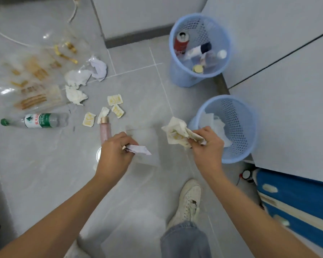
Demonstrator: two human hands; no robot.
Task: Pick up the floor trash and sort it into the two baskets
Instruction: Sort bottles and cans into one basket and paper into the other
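Crumpled paper (177,135) sat clenched in the right hand (207,144) just beside the near basket (250,127), nearer it than the left hand (114,151), which pinched a paper scrap (138,148).

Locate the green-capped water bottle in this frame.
In the head view, the water bottle lies on its side on the floor at far left, below the clear plastic packaging and left of the yellow-printed packets.

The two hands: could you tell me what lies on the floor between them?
In the head view, a clear plastic sheet lies on the tiles between the left hand and the right hand.
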